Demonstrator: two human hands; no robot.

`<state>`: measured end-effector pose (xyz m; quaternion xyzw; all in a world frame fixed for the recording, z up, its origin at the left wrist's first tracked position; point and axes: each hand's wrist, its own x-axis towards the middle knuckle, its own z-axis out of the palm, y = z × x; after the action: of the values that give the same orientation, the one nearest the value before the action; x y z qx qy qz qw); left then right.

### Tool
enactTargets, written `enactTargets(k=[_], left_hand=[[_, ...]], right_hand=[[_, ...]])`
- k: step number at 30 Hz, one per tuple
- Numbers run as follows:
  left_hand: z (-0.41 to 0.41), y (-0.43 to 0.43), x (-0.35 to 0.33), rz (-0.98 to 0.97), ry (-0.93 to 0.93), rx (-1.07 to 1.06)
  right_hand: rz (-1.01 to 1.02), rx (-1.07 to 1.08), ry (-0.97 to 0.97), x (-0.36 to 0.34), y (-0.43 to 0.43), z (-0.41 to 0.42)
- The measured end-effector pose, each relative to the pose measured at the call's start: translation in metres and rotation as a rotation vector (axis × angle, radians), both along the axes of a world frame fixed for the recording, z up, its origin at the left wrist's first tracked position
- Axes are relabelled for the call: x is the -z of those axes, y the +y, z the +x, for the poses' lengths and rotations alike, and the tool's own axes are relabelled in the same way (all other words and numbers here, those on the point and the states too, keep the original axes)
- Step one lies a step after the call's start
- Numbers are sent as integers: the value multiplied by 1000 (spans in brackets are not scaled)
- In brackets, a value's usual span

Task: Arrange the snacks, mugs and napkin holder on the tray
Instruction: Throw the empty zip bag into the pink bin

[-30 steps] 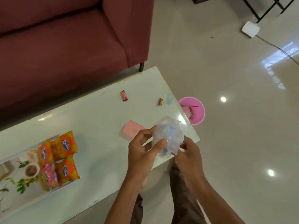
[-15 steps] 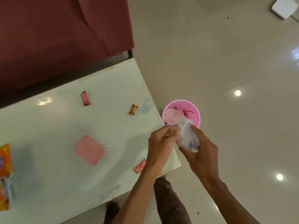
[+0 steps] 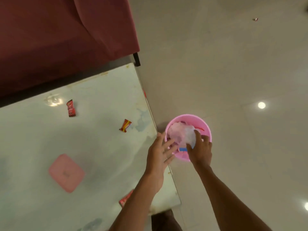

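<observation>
Tidying detour; tray out of view, progress unverifiable.
Right hand (image 3: 199,151) pinches plastic bag (image 3: 190,135) into pink bin (image 3: 207,129); left hand (image 3: 158,152) spread, empty; three sweets (image 3: 125,125) loose on bench (image 3: 100,147).

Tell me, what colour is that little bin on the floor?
Pink; the bin shows in the head view, beside the table.

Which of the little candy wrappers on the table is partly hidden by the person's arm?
The red one at the table's near edge; the left forearm crosses over it. The other two lie fully uncovered.
</observation>
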<state>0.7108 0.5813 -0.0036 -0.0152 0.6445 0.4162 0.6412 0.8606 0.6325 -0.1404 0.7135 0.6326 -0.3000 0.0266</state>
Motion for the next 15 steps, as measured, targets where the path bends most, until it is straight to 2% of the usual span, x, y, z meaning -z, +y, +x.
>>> enactTargets(k=[4, 8, 11, 15], left_hand=[[-9, -2, 11, 35, -70, -10], [-21, -7, 4, 38, -85, -81], [-33, -15, -12, 48, -88, -121], [-62, -37, -46, 85, -65, -169]], right_hand=[[-55, 81, 71, 32, 7, 0], [-43, 77, 107, 31, 11, -3], [-1, 80, 109, 6, 16, -13], [74, 57, 200, -61, 12, -49]])
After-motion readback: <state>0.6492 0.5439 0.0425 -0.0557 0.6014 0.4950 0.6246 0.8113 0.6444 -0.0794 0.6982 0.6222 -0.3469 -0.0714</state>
